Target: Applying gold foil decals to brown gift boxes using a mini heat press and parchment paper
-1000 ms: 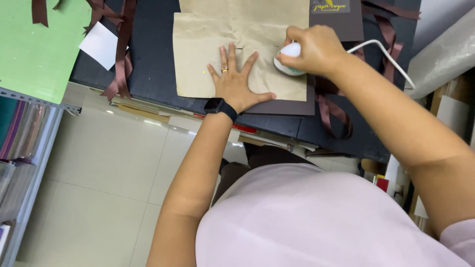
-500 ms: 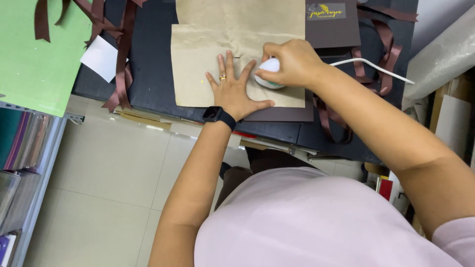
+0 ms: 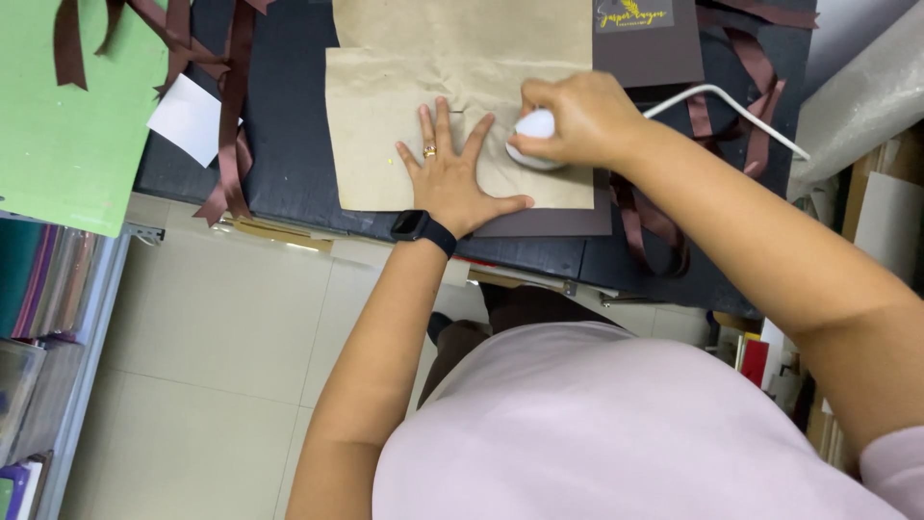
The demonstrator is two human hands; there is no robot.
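A creased sheet of brown kraft paper [image 3: 385, 106] lies on the dark table [image 3: 289, 135]. My left hand [image 3: 452, 164] is pressed flat on the paper, fingers spread, with a ring on one finger and a black watch at the wrist. My right hand [image 3: 577, 120] grips a small white rounded device [image 3: 532, 130] that rests on the paper right beside the left hand's fingertips. A white cord [image 3: 731, 106] runs from the device off to the right. A dark brown card [image 3: 650, 43] with a gold mark lies at the paper's far right corner.
Brown ribbons [image 3: 231, 106] lie scattered on the table's left and right sides, beside a small white paper [image 3: 188, 120]. A green sheet [image 3: 67, 125] covers the far left. Shelving with folders [image 3: 38, 318] stands lower left; tiled floor lies below the table edge.
My right hand has slid the white device leftward across the paper, towards my left hand. The left hand has stayed pressed on the sheet.
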